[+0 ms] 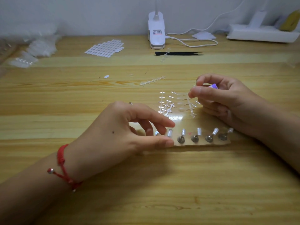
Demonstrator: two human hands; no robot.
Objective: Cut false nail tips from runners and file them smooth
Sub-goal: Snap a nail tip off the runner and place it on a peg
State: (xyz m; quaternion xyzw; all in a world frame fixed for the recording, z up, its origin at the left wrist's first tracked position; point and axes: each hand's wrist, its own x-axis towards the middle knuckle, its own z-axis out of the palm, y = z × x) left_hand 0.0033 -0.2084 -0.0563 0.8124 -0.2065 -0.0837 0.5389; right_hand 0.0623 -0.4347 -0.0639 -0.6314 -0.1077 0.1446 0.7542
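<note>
Six glossy clear nail tips sit on round metal stands along your cardboard strip; your left hand pinches the leftmost stand, right hand grips a purple file just behind it.

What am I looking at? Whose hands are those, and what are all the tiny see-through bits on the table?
The camera sits on a person's head and looks down, so you see their two hands as if they were yours. The left hand, with a red string bracelet, reaches the end of a cardboard strip where small metal stands hold up pretend fingernails. Whether it grips one is hard to tell. The right hand curls round a small purple and white tool, mostly hidden. Between the hands lie clear plastic runners, the little ladders that nail tips come attached to. Farther back on the wooden table are black tweezers, a white clip lamp and a sheet of white ovals.
</note>
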